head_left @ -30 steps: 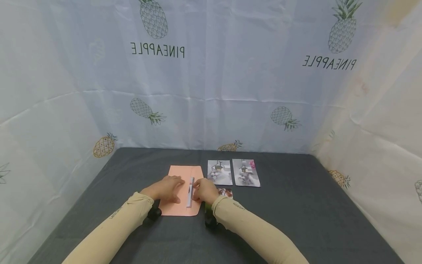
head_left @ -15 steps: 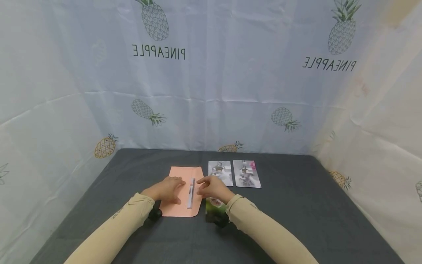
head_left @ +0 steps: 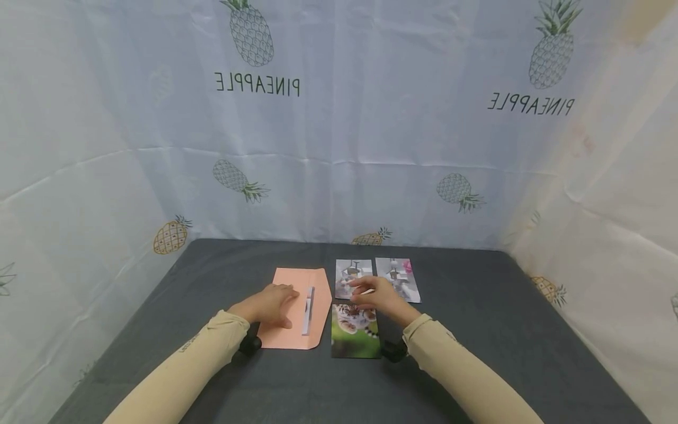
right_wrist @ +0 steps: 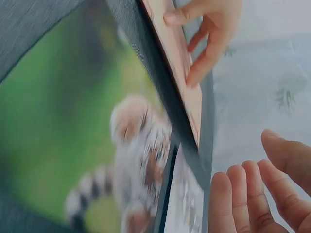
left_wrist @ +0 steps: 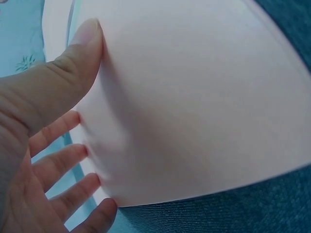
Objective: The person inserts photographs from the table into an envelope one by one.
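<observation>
Peach envelope, flat on the dark tabletop, bears a pale strip; the left hand, fingers and thumb spread apart, touches its left side. Right of the envelope, the right hand hovers above a tiger picture card, fingers together, thumb apart, holding nothing. Steadying the envelope seems the step in hand: light, even fingertip pressure, clear of the strip, should stop it sliding without creasing the paper.
</observation>
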The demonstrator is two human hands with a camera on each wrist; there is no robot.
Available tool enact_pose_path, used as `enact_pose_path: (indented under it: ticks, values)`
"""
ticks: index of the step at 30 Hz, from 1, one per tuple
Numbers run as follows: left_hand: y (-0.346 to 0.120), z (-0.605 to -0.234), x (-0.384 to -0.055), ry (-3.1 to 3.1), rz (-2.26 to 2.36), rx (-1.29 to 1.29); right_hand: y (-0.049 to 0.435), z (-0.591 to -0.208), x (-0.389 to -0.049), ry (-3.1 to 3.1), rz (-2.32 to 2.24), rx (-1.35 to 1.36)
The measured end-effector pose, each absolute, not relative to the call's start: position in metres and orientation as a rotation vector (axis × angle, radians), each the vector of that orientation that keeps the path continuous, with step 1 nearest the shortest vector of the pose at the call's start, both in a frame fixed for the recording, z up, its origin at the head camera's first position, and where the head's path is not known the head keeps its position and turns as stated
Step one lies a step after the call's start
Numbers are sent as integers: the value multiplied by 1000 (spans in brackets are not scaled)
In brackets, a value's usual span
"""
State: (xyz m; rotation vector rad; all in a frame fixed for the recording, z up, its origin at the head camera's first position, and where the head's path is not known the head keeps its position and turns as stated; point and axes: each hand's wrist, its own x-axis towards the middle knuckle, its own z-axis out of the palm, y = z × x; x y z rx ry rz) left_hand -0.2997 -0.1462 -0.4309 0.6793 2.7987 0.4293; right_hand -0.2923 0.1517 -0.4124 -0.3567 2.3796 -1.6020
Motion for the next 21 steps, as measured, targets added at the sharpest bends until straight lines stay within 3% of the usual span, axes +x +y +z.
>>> enact_pose_path:
  ticks: [21]
  values:
    - [-147, -429, -298, 2798, 462, 689, 199, -444, -294, 2529, -1350, -267]
